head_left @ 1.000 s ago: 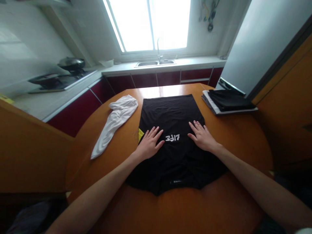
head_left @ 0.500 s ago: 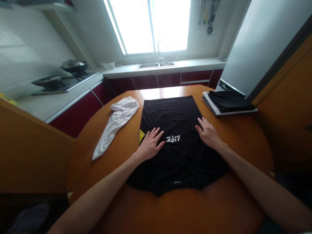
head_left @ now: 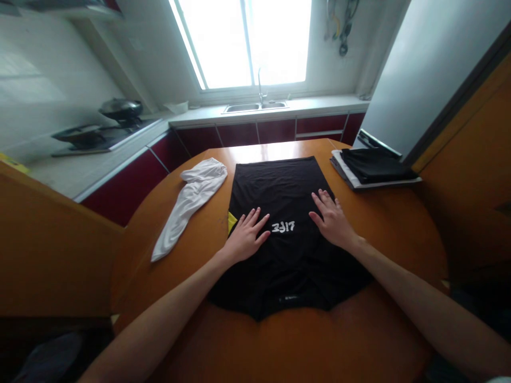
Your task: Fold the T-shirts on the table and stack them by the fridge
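A black T-shirt (head_left: 279, 191) lies spread on the wooden table, its neckline toward me and white lettering across its middle. My left hand (head_left: 246, 236) rests on the shirt's left part, palm down with fingers spread. Beside that hand a small yellow patch (head_left: 232, 221) shows at the shirt's left edge. On the right part of the shirt lies my right hand (head_left: 332, 219), flat and open, fingers pointing away from me. To the left of the shirt is a crumpled white garment (head_left: 191, 202), touched by neither hand.
The round-ended wooden table (head_left: 287, 348) carries a stack of folded dark and white clothes (head_left: 375, 167) at its back right. Beyond stand a counter with a sink (head_left: 255, 107) and a stove with a lidded pot (head_left: 120, 109). A tall refrigerator (head_left: 431, 74) is at right.
My right hand has shifted a little left and inward over the shirt, away from its right edge. My left hand and the garments look nearly the same.
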{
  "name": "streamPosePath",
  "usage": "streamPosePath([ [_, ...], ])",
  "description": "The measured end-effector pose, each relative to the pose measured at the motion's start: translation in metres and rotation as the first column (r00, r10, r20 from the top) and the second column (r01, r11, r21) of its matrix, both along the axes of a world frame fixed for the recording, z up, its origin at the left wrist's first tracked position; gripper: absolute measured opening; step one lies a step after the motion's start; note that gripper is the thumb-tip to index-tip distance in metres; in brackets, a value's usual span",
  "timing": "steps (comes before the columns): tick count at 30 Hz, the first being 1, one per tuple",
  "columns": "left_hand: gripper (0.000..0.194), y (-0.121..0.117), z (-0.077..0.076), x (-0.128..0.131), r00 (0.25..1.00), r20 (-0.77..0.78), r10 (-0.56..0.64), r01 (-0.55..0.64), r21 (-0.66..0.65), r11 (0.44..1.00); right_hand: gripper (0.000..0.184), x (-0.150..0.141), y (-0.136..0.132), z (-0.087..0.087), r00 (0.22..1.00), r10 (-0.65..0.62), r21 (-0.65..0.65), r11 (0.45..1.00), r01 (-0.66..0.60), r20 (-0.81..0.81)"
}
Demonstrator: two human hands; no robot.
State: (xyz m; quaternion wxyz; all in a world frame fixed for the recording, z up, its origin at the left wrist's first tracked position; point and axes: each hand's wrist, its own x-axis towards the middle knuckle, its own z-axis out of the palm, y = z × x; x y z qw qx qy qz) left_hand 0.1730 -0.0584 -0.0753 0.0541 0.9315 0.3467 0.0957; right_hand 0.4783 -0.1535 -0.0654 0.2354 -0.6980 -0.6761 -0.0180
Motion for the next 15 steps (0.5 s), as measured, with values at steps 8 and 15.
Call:
streamPosePath([
  [8, 0.063, 0.000, 0.001, 0.000, 1.000, 0.008, 0.001, 0.000, -0.015, 1.000, 0.068, 0.002, 0.002, -0.019, 0.999, 0.009, -0.200, 0.980, 0.001, 0.050],
  [15, 0.060, -0.002, 0.003, 0.000, 1.000, 0.003, 0.004, -0.004, -0.020, 1.000, 0.063, 0.002, 0.003, -0.003, 0.998, -0.010, -0.022, 1.000, 0.008, -0.057],
])
